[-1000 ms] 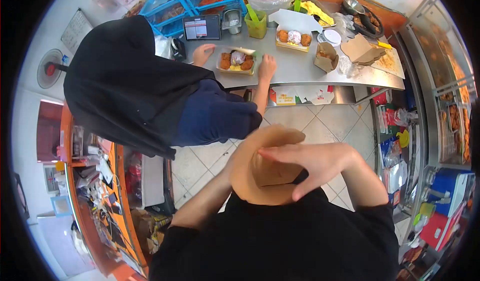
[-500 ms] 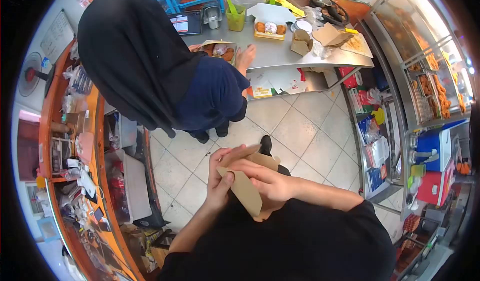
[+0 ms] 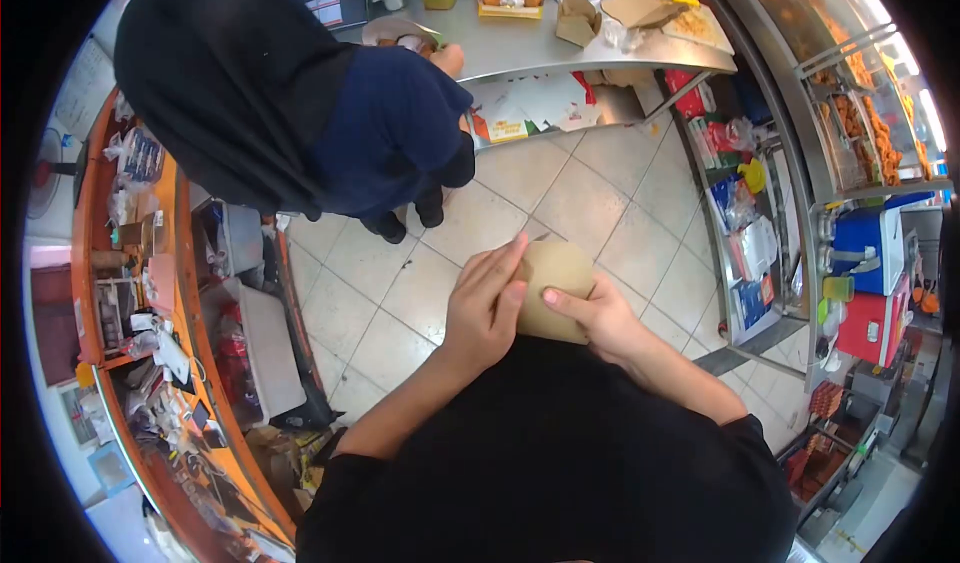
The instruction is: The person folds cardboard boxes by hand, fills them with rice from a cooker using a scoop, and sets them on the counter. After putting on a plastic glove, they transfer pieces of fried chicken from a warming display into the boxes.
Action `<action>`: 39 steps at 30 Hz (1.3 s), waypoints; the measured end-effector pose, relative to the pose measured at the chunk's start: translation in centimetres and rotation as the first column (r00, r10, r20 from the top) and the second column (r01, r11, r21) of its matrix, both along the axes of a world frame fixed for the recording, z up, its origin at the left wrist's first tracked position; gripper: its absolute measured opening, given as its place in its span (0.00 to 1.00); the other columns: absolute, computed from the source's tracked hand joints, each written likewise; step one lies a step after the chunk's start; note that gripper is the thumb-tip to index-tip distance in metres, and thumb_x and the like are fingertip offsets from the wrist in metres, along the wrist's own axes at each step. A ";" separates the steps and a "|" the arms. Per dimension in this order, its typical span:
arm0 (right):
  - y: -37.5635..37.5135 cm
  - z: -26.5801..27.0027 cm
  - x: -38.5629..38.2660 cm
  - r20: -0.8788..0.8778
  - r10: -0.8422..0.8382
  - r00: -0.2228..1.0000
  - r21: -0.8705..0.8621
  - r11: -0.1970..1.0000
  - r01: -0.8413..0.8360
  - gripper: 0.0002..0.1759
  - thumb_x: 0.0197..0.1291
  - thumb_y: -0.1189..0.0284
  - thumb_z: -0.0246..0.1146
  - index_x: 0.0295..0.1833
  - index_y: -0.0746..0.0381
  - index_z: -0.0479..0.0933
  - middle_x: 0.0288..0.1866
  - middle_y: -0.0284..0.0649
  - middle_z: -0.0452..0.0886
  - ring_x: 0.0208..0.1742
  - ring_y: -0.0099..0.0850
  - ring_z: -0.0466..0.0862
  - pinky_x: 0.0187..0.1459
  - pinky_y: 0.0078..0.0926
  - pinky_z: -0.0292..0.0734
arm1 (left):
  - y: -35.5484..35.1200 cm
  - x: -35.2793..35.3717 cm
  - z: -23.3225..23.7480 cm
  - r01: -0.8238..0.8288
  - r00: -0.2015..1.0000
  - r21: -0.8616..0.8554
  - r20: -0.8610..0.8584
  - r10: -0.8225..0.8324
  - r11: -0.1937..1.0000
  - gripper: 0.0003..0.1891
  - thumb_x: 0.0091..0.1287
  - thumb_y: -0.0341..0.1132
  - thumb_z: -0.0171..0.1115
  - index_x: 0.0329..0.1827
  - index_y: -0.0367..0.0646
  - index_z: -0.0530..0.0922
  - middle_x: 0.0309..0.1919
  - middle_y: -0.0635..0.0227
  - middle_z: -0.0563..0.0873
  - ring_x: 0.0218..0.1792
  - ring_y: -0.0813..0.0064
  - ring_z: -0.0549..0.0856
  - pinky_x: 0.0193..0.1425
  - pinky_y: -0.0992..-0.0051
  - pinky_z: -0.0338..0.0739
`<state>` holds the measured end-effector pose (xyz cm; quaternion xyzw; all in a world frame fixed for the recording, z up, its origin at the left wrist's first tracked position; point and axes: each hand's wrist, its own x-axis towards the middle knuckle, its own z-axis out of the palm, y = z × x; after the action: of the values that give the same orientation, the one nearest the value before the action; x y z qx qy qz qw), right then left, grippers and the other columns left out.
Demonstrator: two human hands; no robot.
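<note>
Holding the brown cardboard box (image 3: 555, 275) well apart from the surface (image 3: 530, 48), with left hand (image 3: 487, 308) fingers together and flat on its side and right hand (image 3: 600, 321) fingers clamped on its lower edge, and probably risking creasing or dropping it through uneven pressing.

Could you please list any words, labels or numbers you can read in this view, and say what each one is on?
No text can be read.
On the tablet screen on the counter: too small.
On the printed cartons under it: blurred.
On the packets at the right: blurred.
On the brown box between left hand and right hand: no print shows.
</note>
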<state>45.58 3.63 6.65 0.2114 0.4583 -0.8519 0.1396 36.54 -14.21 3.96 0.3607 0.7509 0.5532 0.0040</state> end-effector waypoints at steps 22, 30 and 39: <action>25.2 -1.9 14.7 -0.128 -0.225 0.966 -0.174 0.964 0.202 0.28 0.81 0.62 0.60 0.76 0.66 0.68 0.70 0.40 0.78 0.69 0.29 0.77 0.69 0.33 0.74 | 28.1 7.3 0.1 0.643 0.657 0.050 0.478 -0.583 0.765 0.40 0.84 0.54 0.49 0.88 0.39 0.47 0.82 0.49 0.63 0.81 0.58 0.66 0.83 0.62 0.58; 33.6 -3.7 15.9 -0.098 0.329 0.939 0.465 0.850 -0.249 0.22 0.77 0.67 0.63 0.68 0.68 0.73 0.54 0.44 0.87 0.56 0.34 0.86 0.59 0.33 0.80 | 33.3 5.6 -4.9 0.369 0.126 0.133 0.973 -0.191 0.920 0.36 0.83 0.59 0.50 0.84 0.46 0.59 0.75 0.62 0.72 0.76 0.63 0.70 0.78 0.65 0.66; 34.3 -1.3 7.4 -0.228 0.241 0.943 0.707 0.707 -0.010 0.12 0.68 0.78 0.65 0.54 0.67 0.77 0.44 0.54 0.86 0.45 0.53 0.87 0.49 0.40 0.81 | 35.2 3.1 -1.8 0.233 0.946 -0.339 -0.139 -0.294 0.911 0.29 0.81 0.54 0.53 0.72 0.41 0.76 0.71 0.55 0.78 0.77 0.48 0.70 0.79 0.44 0.56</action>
<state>52.96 37.91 5.31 0.0827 0.7744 -0.6263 0.0359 39.64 20.98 2.11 0.5040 0.7714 0.3829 0.0663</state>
